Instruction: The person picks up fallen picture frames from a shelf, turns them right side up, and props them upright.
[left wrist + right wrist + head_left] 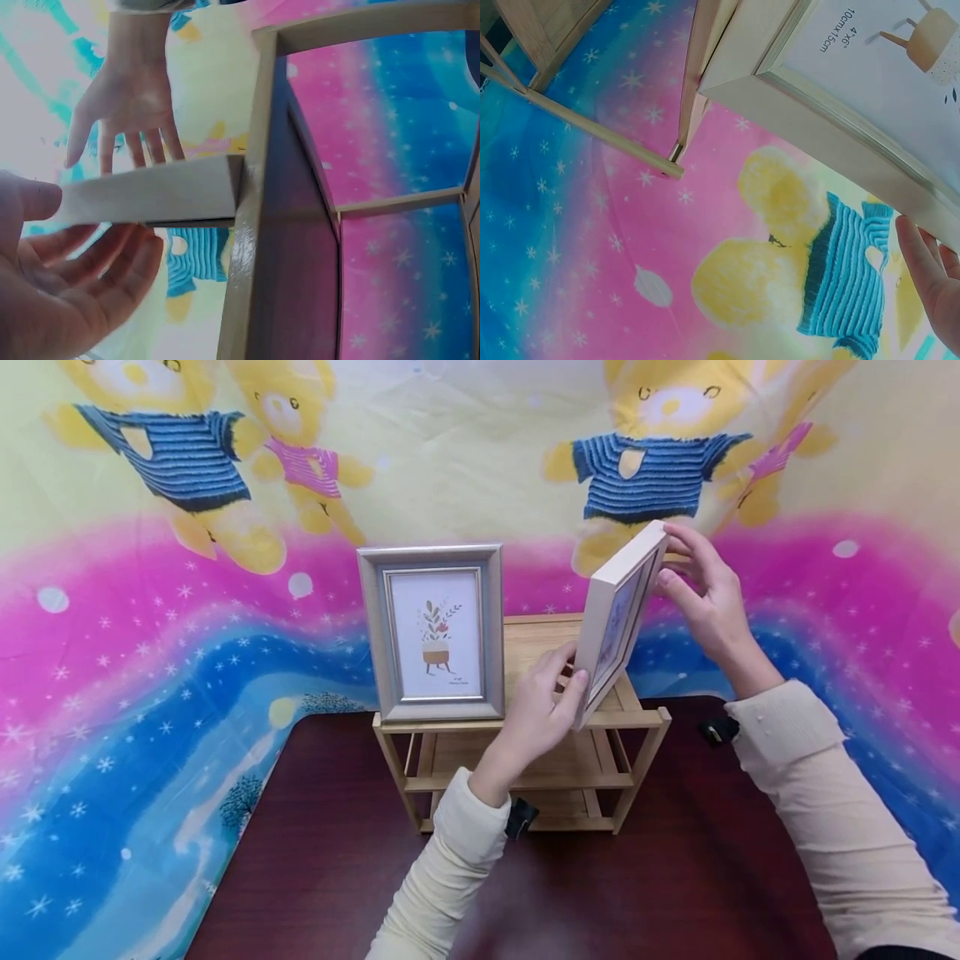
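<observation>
Both hands are on a cream picture frame (597, 618) turned nearly edge-on above the right side of a wooden rack (570, 782). My left hand (536, 714) grips its lower edge, thumb on one face and fingers behind, as the left wrist view shows. At the upper far corner, my right hand (708, 597) holds the frame between thumb and fingers. Part of its picture, a plant pot on legs with size print, shows in the right wrist view on the cream frame (817, 142). A silver-grey picture frame (491, 635) stands upright on the rack's top, left of my left hand.
The rack has slatted lower shelves and stands on a dark red-brown table (315, 860). Behind it hangs a colourful cloth (450, 460) printed with bears and snowflakes. A dark band piece (522, 818) sits at my left cuff, another (718, 731) at the right.
</observation>
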### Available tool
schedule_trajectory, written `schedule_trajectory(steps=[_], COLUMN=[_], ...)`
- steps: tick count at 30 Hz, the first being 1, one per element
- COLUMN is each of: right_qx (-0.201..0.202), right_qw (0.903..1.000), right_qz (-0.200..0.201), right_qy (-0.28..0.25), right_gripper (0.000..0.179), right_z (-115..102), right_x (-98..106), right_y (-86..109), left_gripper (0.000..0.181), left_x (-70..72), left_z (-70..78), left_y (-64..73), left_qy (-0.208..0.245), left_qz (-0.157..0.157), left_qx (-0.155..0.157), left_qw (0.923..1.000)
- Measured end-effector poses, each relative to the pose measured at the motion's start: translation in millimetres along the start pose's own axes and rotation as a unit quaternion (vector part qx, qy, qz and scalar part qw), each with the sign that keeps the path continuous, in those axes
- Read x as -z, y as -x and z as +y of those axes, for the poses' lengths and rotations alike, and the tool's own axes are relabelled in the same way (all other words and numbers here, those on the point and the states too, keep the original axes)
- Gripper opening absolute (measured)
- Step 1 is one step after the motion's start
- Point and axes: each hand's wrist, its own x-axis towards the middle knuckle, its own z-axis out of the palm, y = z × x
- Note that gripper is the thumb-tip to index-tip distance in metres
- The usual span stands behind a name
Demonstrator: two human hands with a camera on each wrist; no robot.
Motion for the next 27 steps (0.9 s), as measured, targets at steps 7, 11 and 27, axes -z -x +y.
schedule_trajectory(steps=[7, 11, 27], right_qx=[0.007, 0.023, 0.064], right_qw=[0.9959, 0.9902, 0.9938], right_qz=[-0.013, -0.022, -0.074], right_qy=[-0.089, -0.136, -0.053], right_gripper=[0.047, 0.045, 0.060], right_z=[3.6, 6.9, 4.2], right_x=[-2.5, -3.8, -4.4], right_y=[-5.9, -8.1, -4.7], left_gripper=[0.030, 0.028, 0.023], left_x=[5.0, 0.8, -11.5], left_z=[-3.8, -1.4, 11.3], left_y=[-12.2, -13.1, -10.0], left_qy=[0.090, 0.067, 0.002], left_qz=[-0.042, -0.038, -0.001], left_qx=[0.040, 0.033, -0.001], left_qw=[0.9942, 0.9965, 1.0000])
